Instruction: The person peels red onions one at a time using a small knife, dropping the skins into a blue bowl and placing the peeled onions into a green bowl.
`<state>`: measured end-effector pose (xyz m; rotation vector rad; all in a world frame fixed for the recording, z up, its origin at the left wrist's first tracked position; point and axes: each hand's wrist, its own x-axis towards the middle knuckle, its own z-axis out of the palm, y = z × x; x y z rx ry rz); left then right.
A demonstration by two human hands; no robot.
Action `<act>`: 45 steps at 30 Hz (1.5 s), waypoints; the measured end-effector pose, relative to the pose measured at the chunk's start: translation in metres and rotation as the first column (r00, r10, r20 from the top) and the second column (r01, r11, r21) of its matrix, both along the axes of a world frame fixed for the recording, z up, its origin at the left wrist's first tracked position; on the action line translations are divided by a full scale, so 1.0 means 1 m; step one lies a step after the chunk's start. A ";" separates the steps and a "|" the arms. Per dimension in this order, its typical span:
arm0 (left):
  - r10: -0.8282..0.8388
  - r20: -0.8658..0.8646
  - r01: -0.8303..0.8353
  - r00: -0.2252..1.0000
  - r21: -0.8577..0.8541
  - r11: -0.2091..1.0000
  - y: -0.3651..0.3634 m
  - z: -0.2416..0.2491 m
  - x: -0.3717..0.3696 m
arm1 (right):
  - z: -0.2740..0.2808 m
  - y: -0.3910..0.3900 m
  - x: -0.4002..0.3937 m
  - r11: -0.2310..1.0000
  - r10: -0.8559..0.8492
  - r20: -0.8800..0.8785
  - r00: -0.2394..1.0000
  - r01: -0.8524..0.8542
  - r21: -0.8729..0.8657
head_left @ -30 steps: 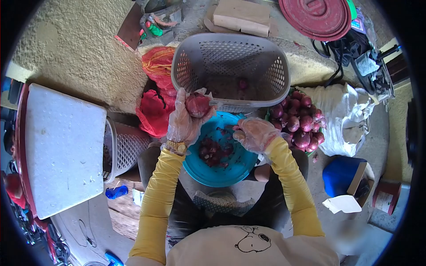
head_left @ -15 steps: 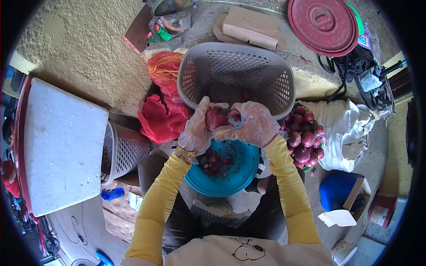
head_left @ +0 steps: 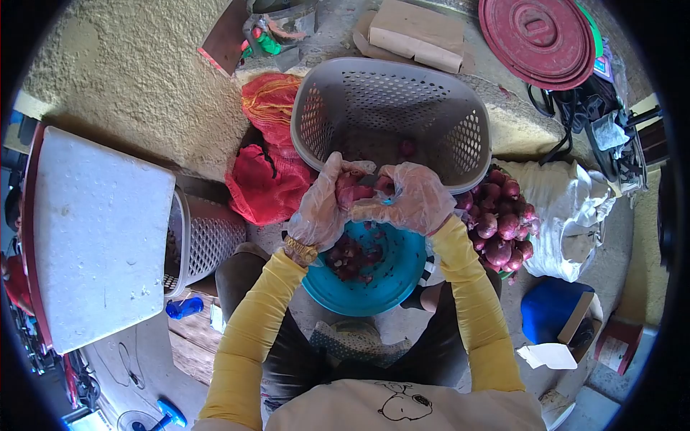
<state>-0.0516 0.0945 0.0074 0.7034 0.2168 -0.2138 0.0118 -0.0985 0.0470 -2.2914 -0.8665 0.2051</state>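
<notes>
In a clear plastic glove, my left hand point(head_left: 320, 208) is closed around a red onion point(head_left: 352, 192), held above the blue basin. My right hand point(head_left: 417, 197), gloved too, meets the onion from the other side with its fingers bent together. Something small and blue shows between those fingers, too hidden to name, with a dark red bit beside it. Below both hands, the blue basin point(head_left: 366, 298) contains red onion skins and pieces point(head_left: 352, 258). Just beyond stands a grey perforated basket point(head_left: 392, 75) with one red onion point(head_left: 407, 148) in it.
Many red onions point(head_left: 499, 223) are heaped at the right, beside a white sack point(head_left: 564, 208). Red mesh bags point(head_left: 266, 179) lie left of the basket. A white board point(head_left: 108, 237) and another perforated basket point(head_left: 212, 233) stand at the left. A blue container point(head_left: 546, 309) is at lower right.
The view has shifted slightly, so the basket and onion heap appear a little further right. Both hands keep their hold at the onion, with only small finger movement.
</notes>
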 end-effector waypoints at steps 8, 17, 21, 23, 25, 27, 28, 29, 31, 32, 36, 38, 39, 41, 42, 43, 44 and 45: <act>-0.042 0.043 0.043 0.998 -0.028 0.999 0.002 -0.003 0.001 | -0.007 0.000 0.000 0.999 0.032 0.008 0.999 -0.032 0.038; -0.136 0.032 0.136 0.990 0.005 0.991 0.004 -0.013 0.001 | -0.009 -0.003 0.001 0.987 0.134 -0.168 0.977 -0.116 0.112; -0.142 0.020 0.143 0.990 -0.054 0.988 0.003 -0.013 0.000 | -0.015 -0.005 -0.003 0.985 0.172 -0.110 0.979 -0.169 0.040; -0.018 -0.040 0.018 0.999 -0.021 1.000 0.006 -0.016 0.000 | -0.016 -0.004 -0.008 0.980 0.197 -0.103 0.975 -0.199 -0.007; 0.015 -0.050 -0.016 0.999 -0.012 1.000 0.010 -0.015 -0.001 | -0.017 -0.003 -0.011 0.972 0.224 -0.097 0.970 -0.230 -0.054; 0.050 -0.060 -0.050 0.997 -0.003 0.999 0.013 -0.011 -0.002 | -0.015 -0.003 -0.013 0.908 0.327 -0.033 0.945 -0.323 -0.268; 0.054 -0.069 -0.054 0.996 0.001 0.999 0.014 -0.008 -0.002 | -0.012 -0.003 -0.013 0.907 0.328 -0.035 0.944 -0.325 -0.267; 0.058 -0.078 -0.058 0.995 0.004 0.998 0.015 -0.006 -0.002 | -0.009 -0.003 -0.013 0.900 0.329 -0.052 0.943 -0.330 -0.283; 0.015 -0.049 -0.015 0.999 0.002 1.000 0.019 -0.007 -0.004 | -0.013 -0.004 -0.013 0.894 0.330 -0.068 0.942 -0.334 -0.300; -0.030 -0.018 0.030 0.999 0.001 1.000 0.021 -0.007 -0.003 | -0.021 -0.003 -0.012 0.956 0.272 0.022 0.962 -0.268 -0.119; 0.068 -0.123 -0.067 0.990 0.010 0.998 0.009 -0.001 -0.005 | -0.007 -0.002 -0.009 0.994 0.067 0.044 0.997 -0.070 0.089; -0.008 -0.072 0.008 0.997 0.000 1.000 0.008 -0.008 -0.004 | 0.000 -0.003 -0.006 0.999 0.036 0.044 0.998 -0.036 -0.005; -0.010 -0.072 0.010 0.997 0.000 1.000 0.007 -0.009 -0.004 | 0.001 -0.003 -0.005 0.995 0.007 0.049 0.999 -0.002 -0.097; -0.048 -0.048 0.048 0.998 -0.014 0.999 0.005 -0.010 -0.004 | -0.003 -0.004 -0.003 0.995 0.006 0.043 0.999 -0.002 -0.095; -0.048 -0.048 0.047 0.998 -0.014 0.999 0.004 -0.008 -0.004 | -0.007 -0.005 -0.002 0.996 0.008 0.037 0.999 -0.005 -0.093; -0.058 -0.029 0.058 0.998 0.006 0.998 0.004 -0.005 -0.004 | -0.011 -0.005 -0.001 0.996 0.008 0.037 0.999 -0.005 -0.092; -0.069 -0.011 0.069 0.998 0.025 0.997 0.003 -0.002 -0.004 | -0.015 -0.005 0.000 1.000 0.023 0.042 0.999 -0.022 -0.017; -0.069 -0.011 0.070 0.998 0.025 0.997 0.003 -0.002 -0.004 | -0.016 -0.004 0.000 0.998 0.037 0.048 0.998 -0.039 0.058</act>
